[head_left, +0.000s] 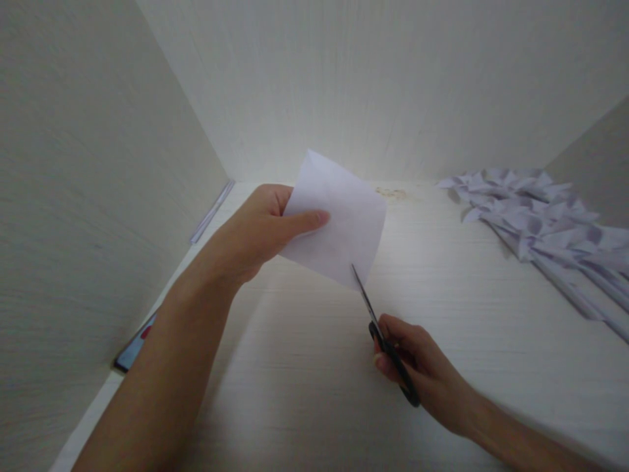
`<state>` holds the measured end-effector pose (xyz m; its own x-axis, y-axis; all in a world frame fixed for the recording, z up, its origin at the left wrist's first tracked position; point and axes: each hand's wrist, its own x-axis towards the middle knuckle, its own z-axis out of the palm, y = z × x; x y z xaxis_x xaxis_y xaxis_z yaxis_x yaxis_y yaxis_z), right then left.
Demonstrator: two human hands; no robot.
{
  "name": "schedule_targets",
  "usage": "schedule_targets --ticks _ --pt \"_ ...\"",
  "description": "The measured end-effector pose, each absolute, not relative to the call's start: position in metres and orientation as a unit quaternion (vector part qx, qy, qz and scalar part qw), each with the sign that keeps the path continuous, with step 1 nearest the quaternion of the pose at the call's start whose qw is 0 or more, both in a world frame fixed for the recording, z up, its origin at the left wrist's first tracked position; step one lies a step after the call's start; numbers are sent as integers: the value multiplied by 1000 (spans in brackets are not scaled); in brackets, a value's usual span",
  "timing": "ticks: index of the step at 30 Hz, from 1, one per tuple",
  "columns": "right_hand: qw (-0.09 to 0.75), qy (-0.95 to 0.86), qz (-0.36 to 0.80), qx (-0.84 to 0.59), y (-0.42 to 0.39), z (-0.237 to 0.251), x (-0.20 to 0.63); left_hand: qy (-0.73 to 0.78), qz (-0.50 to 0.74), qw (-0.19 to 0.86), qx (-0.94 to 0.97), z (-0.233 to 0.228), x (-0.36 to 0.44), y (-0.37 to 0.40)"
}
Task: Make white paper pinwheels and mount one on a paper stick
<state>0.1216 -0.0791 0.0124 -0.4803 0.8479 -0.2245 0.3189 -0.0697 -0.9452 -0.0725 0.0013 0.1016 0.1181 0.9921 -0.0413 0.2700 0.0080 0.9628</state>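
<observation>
Over a pale wood-grain desk [442, 314] walled by matching panels [73, 196], left hand [255, 229] pinches paper [339, 219], right hand [417, 367] clasps scissors [378, 328]

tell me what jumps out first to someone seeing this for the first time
A white sheet of paper held up in mid-frame by the left hand, bright against the pale desk. Just below it, the right hand grips black-handled scissors, whose blade tips meet the sheet's lower edge. At the far right, a heap of folded white paper pieces lies along the desk.
</observation>
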Motion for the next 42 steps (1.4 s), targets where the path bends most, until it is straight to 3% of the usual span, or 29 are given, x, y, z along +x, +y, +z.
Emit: schedule_targets --ticks 42 --pt "250 -626 571 -469 -79 10 121 544 369 426 621 101 -71 -2"
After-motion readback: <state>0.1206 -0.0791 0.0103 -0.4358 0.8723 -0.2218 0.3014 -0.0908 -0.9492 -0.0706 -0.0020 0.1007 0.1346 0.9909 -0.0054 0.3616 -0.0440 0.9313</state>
